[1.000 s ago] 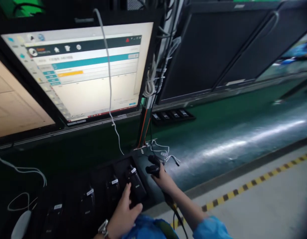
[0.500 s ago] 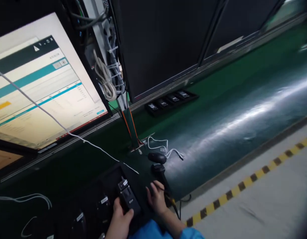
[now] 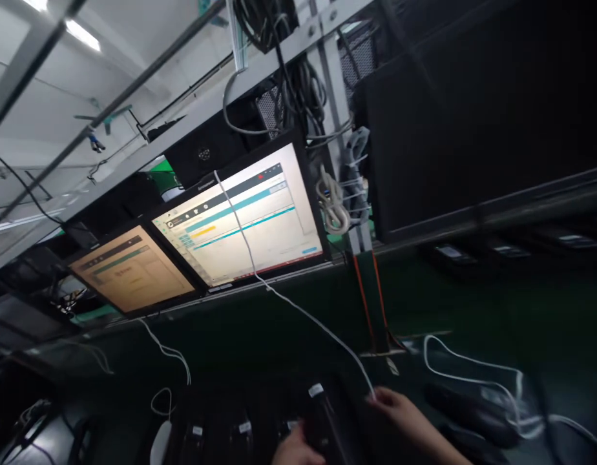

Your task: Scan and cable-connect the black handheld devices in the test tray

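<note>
Around the lit monitor (image 3: 240,226), passage is tight: a white cable (image 3: 298,310) hangs slanting across its screen down to the right hand (image 3: 400,410), barring a straight reach at the screen. Right of the monitor, a post with bundled cords (image 3: 335,206) and a dark panel (image 3: 473,129) close that side. Below the monitor, a bare green strip (image 3: 260,329) lies open, ending at the row of black devices (image 3: 240,436).

I see a dark green tabletop (image 3: 289,329) running across the lower half of my view. On it near the front sits a black tray (image 3: 230,420) with a row of small black devices, each white-labelled. A white mouse (image 3: 159,440) lies just left of the tray. White cables (image 3: 466,365) loop over the surface at right, beside a dark blurred object (image 3: 468,407).
</note>
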A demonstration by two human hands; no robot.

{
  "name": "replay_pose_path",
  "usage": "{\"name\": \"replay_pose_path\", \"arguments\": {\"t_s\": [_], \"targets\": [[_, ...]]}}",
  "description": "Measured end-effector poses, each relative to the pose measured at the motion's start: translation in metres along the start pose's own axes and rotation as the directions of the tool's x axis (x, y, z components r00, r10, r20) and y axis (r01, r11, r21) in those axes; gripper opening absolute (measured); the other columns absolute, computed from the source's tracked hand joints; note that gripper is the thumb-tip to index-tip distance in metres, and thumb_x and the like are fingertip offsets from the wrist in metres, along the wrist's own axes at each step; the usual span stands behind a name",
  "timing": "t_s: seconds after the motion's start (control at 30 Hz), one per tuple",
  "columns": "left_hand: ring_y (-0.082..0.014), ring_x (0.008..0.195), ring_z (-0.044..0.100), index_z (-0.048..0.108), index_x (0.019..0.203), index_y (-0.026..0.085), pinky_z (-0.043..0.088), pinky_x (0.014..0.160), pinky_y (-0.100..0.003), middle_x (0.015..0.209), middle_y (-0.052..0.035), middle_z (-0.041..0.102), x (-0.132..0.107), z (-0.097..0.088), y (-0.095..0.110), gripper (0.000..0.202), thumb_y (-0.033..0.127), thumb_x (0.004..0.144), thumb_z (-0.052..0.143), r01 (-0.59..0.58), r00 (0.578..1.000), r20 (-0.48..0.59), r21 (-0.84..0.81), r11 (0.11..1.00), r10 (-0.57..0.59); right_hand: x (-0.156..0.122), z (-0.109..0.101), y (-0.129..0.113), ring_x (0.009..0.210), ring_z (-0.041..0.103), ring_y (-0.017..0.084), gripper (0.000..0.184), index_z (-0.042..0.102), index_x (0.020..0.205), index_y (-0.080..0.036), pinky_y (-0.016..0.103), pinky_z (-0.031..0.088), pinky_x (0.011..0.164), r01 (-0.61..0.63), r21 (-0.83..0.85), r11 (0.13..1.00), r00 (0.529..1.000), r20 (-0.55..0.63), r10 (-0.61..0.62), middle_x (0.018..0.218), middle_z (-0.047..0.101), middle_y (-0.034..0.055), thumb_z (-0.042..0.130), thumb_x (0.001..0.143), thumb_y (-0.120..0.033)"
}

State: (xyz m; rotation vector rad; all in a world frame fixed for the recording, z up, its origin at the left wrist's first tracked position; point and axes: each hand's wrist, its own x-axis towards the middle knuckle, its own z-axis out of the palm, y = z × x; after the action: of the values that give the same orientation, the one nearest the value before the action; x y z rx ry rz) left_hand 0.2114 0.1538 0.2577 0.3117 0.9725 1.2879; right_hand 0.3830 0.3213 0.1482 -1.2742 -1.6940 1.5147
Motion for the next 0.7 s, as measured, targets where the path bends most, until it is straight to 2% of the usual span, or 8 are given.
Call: {"name": "replay_pose_path", "arguments": {"t_s": [0.07,0.13,0.23,0.3,0.4,0.5,0.6,0.7], "targets": [[-0.0178,0.071,0.059,0.068,0.085,0.022,0.041,0.070,-0.031,0.075,-0.0017,0.064,-0.015,0.015,0.021,0.035,0.017,0.050,0.064,0.140,0.990,0.036,-0.184,0.973,-0.136,-0.035,-0.014,-0.030,0.050,0.053,0.014,0.028,0.057,0.064,-0.021,0.027,0.043,0.050,-0.031,0.391,0.920,0.996,0.084,-0.002,0.058,0.054,-0.0024,0.071,0.065,-0.045],[-0.0127,0.068,0.053,0.067,0.091,0.017,0.038,0.063,-0.024,0.076,-0.0024,0.059,-0.026,0.027,0.038,0.034,0.027,0.058,0.066,0.255,0.965,0.145,-0.321,0.912,-0.218,-0.071,-0.023,-0.067,0.052,0.053,0.011,0.035,0.056,0.060,-0.019,0.024,0.042,0.050,0.003,0.620,0.785,0.985,0.133,-0.109,0.064,0.054,-0.0030,0.081,0.057,-0.043],[-0.0105,0.066,0.047,0.063,0.104,0.013,0.033,0.056,-0.019,0.081,-0.0035,0.054,-0.032,0.033,0.048,0.059,0.057,0.065,0.069,0.363,0.917,0.306,-0.368,0.856,-0.257,-0.113,-0.019,-0.120,0.058,0.058,0.012,0.028,0.064,0.059,-0.017,0.024,0.045,0.053,0.080,0.680,0.729,0.961,0.142,-0.238,0.071,0.058,0.0007,0.084,0.057,-0.037],[-0.0100,0.066,0.047,0.063,0.104,0.012,0.034,0.054,-0.019,0.085,-0.0044,0.056,-0.032,0.032,0.046,0.067,0.064,0.062,0.071,0.379,0.900,0.350,-0.336,0.862,-0.259,-0.129,-0.005,-0.141,0.061,0.060,0.013,0.023,0.068,0.062,-0.018,0.025,0.048,0.057,0.131,0.662,0.738,0.969,0.071,-0.236,0.073,0.062,0.0023,0.083,0.060,-0.036],[-0.0139,0.075,0.056,0.064,0.100,0.011,0.044,0.065,-0.025,0.091,-0.0068,0.062,-0.028,0.031,0.037,0.055,0.052,0.066,0.074,0.308,0.925,0.312,-0.280,0.909,-0.217,-0.141,0.019,-0.149,0.065,0.061,0.015,0.026,0.068,0.063,-0.018,0.027,0.050,0.062,0.136,0.623,0.771,0.991,-0.073,-0.116,0.069,0.065,0.0024,0.083,0.058,-0.039],[-0.0204,0.087,0.063,0.066,0.101,0.010,0.049,0.081,-0.035,0.095,-0.0088,0.069,-0.022,0.030,0.027,0.043,0.038,0.069,0.074,0.202,0.970,0.181,-0.232,0.951,-0.161,-0.143,0.032,-0.142,0.065,0.062,0.017,0.033,0.067,0.063,-0.018,0.029,0.051,0.063,0.093,0.637,0.765,0.987,-0.158,0.011,0.065,0.067,0.0028,0.082,0.056,-0.046],[-0.0229,0.085,0.067,0.069,0.097,0.012,0.050,0.086,-0.040,0.089,-0.0074,0.072,-0.017,0.028,0.017,0.036,0.029,0.065,0.076,0.155,0.987,0.068,-0.172,0.973,-0.146,-0.142,0.034,-0.134,0.067,0.064,0.020,0.037,0.067,0.067,-0.018,0.032,0.052,0.066,0.056,0.677,0.734,0.983,-0.168,0.080,0.066,0.070,0.0047,0.080,0.056,-0.052],[-0.0246,0.081,0.069,0.070,0.087,0.014,0.052,0.086,-0.043,0.078,-0.0060,0.072,-0.016,0.026,0.008,0.034,0.034,0.062,0.081,0.072,0.997,-0.026,-0.077,0.994,-0.074,-0.143,0.034,-0.132,0.061,0.062,0.018,0.036,0.066,0.065,-0.019,0.030,0.050,0.060,0.026,0.684,0.729,0.988,-0.128,0.086,0.062,0.068,0.0027,0.078,0.058,-0.052]]}}
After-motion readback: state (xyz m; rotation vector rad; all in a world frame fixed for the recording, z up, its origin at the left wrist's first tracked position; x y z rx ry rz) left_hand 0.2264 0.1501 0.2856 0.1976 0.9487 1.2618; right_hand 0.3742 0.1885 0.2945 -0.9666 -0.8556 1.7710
